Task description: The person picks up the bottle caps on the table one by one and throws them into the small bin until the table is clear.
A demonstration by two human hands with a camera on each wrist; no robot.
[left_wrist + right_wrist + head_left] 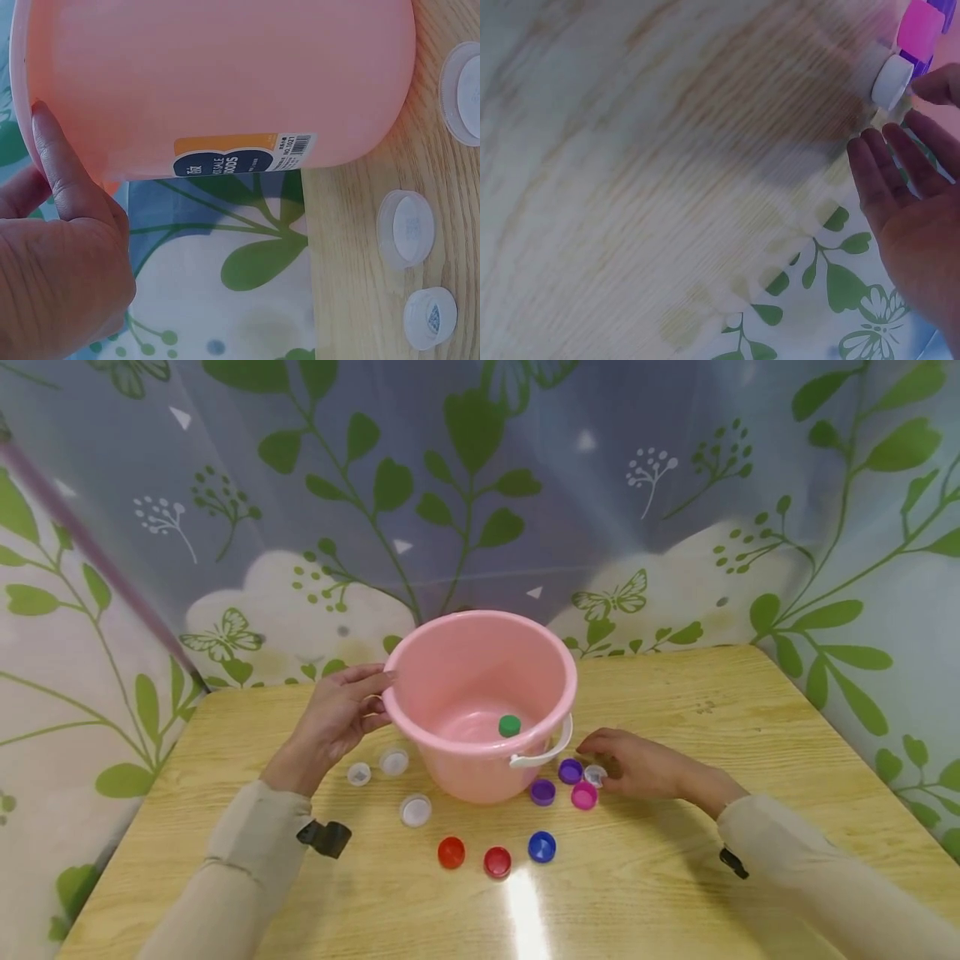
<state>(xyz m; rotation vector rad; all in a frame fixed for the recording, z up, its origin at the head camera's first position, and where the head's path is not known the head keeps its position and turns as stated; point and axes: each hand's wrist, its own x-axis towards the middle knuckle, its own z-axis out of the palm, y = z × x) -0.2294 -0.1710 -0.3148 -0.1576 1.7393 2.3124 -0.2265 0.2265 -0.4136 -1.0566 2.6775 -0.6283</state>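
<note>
A pink bucket (pixel 480 777) stands on the table, with a green bottle cap (pixel 509 726) inside on its bottom. My left hand (pixel 341 718) grips the bucket's rim on the left side, fingers and thumb on either side of the edge; the left wrist view shows that hand (pixel 64 247) at the rim too. Right of the bucket, my right hand (pixel 637 764) is low over the table, fingers extended and slightly bent. Its fingertips are right at a white cap (pixel 892 81), which lies beside a magenta cap (pixel 584 795) and purple caps (pixel 571 771).
Left of the bucket lie white caps (pixel 416 810). In front are an orange-red cap (pixel 452 852), a red cap (pixel 497 862) and a blue cap (pixel 542 847). The bucket's white handle (pixel 542 760) hangs at its right front. A leaf-patterned curtain (pixel 480 527) backs the wooden table (pixel 675 893).
</note>
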